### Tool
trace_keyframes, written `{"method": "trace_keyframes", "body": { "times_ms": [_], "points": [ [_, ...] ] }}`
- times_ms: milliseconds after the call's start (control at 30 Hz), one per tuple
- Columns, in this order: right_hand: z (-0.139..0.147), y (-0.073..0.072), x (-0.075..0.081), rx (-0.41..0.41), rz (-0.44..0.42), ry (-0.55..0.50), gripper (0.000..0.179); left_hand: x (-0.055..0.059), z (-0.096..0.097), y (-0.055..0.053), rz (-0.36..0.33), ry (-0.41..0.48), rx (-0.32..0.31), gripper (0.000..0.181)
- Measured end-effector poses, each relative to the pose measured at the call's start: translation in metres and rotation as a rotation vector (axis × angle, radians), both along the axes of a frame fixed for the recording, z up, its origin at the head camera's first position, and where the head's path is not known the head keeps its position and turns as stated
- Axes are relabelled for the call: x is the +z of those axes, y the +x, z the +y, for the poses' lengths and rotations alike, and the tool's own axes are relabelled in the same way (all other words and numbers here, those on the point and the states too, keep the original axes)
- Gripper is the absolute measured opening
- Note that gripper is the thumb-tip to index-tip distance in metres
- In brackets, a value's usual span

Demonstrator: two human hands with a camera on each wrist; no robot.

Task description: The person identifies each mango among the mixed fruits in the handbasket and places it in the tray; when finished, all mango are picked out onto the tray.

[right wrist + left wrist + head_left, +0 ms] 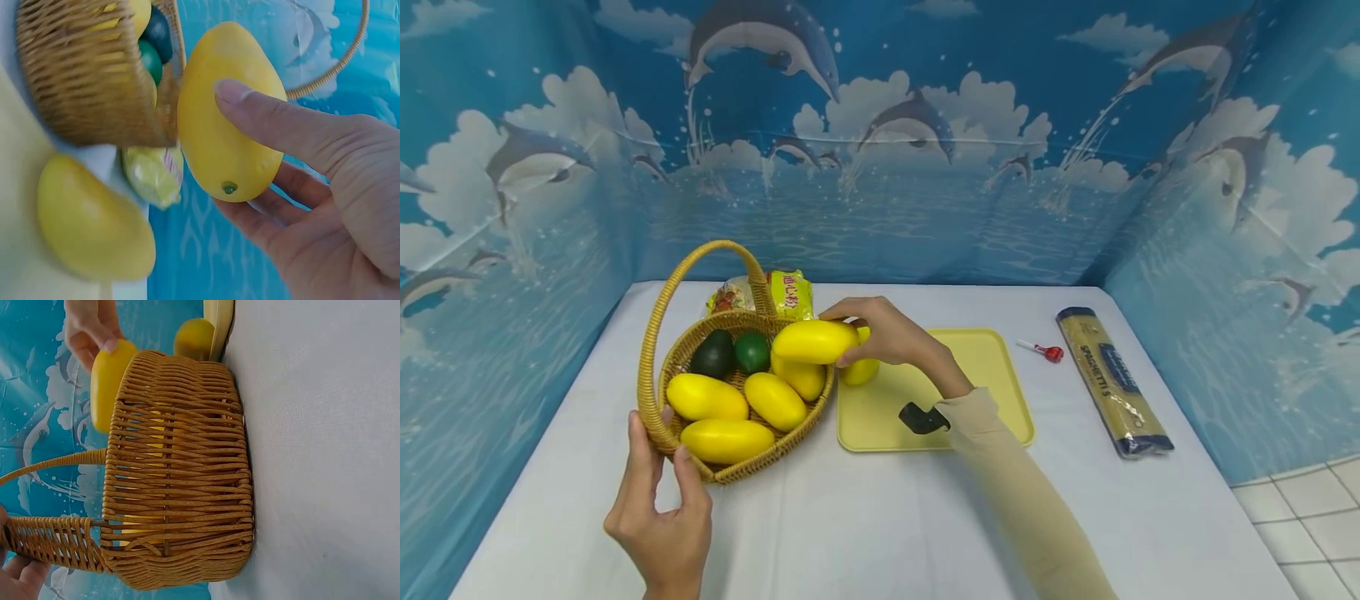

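I view a white, cloth-covered table [865,517], bounded left, far and right by blue sheeting [880,233] printed with grey dolphins [908,125] and white clouds [988,117]; pale square floor tiles [1300,508] show at near right, under soft light.

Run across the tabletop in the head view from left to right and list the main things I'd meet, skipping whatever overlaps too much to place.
Wicker basket → yellow tray → red lollipop → spaghetti packet.
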State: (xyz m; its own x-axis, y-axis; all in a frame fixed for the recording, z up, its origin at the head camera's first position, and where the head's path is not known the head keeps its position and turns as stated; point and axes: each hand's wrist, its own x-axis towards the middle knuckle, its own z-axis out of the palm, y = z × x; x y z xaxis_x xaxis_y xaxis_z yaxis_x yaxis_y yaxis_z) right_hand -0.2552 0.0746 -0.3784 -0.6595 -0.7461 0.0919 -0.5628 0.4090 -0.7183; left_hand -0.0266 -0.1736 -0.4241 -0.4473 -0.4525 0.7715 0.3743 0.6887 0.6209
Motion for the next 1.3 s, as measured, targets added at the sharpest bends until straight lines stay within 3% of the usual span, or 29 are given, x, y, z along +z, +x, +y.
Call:
{"method": "trace_keyframes", "body": {
  "times_ms": [233, 467, 667, 933, 1067, 1300],
  "points": [
    [0.040, 0.013, -0.011, -0.093, 0.038, -0.079, 0.063, -0.003, -0.001, 0.001, -0.041, -0.002, 0.028, 0.077],
    [0.073, 0.029, -0.022, -0.212, 0.075, -0.129, 0.064, -0.016, -0.003, 0.006, -0.097, 0.025, 0.075, 0.079],
    [0.086, 0.035, -0.032, -0.352, 0.099, -0.119, 0.066, -0.021, -0.009, 0.006, -0.052, 0.034, 0.081, 0.074],
    [0.097, 0.043, -0.055, -0.547, 0.124, -0.114, 0.071, -0.020, -0.011, 0.003, -0.047, 0.024, 0.068, 0.077],
    [0.095, 0.048, -0.066, -0.634, 0.131, -0.091, 0.068, -0.013, -0.006, 0.003, -0.051, 0.017, 0.058, 0.076],
    [0.092, 0.053, -0.074, -0.693, 0.128, -0.057, 0.067, 0.002, 0.004, 0.004, -0.068, 0.007, 0.046, 0.074]
  ]
}}
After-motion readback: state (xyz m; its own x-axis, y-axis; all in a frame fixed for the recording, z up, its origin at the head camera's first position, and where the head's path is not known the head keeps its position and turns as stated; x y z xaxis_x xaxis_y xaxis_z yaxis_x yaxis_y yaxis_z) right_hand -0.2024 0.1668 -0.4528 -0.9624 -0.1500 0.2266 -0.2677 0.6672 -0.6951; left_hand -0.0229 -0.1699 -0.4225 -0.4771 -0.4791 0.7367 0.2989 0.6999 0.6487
